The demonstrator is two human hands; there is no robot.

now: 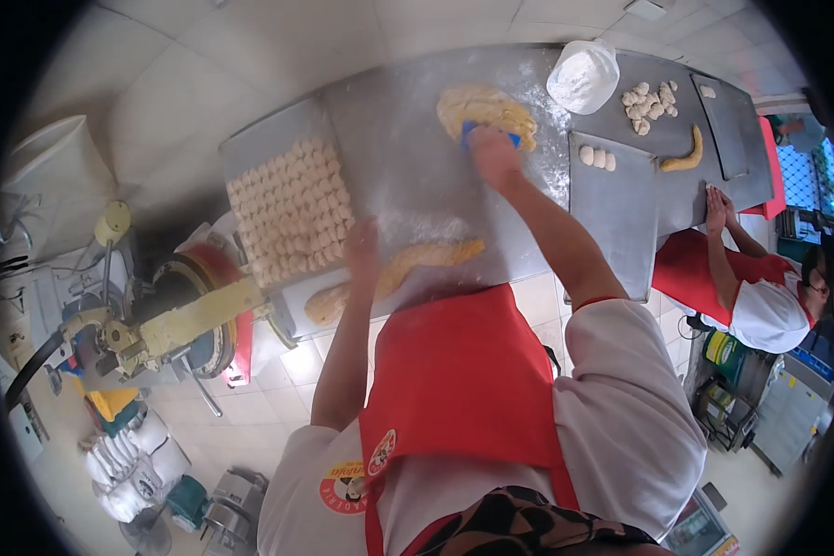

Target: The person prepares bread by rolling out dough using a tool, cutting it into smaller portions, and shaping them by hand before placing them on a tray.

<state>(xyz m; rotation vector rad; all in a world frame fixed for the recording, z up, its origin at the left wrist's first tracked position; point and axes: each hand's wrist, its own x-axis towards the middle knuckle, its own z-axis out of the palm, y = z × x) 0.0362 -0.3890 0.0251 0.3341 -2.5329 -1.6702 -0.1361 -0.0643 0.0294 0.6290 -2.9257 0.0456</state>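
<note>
On the metal worktable [394,139], my right hand [496,159] grips a blue dough scraper [477,132]. Its edge rests at the near side of a large yellowish lump of dough [473,104]. My left hand [361,248] is smeared by motion, so its fingers cannot be made out. It is beside the right edge of a tray of dough pieces [292,213] set in close rows. A long dough rope [417,263] lies near the front edge of the table, with my left forearm crossing over part of it.
A white tub of flour [584,78] stands at the back. To the right are a tray with a few dough pieces [612,208], loose dough pieces [649,104] and a short dough rope [684,153]. A co-worker [741,278] works there. A machine [185,315] stands at left.
</note>
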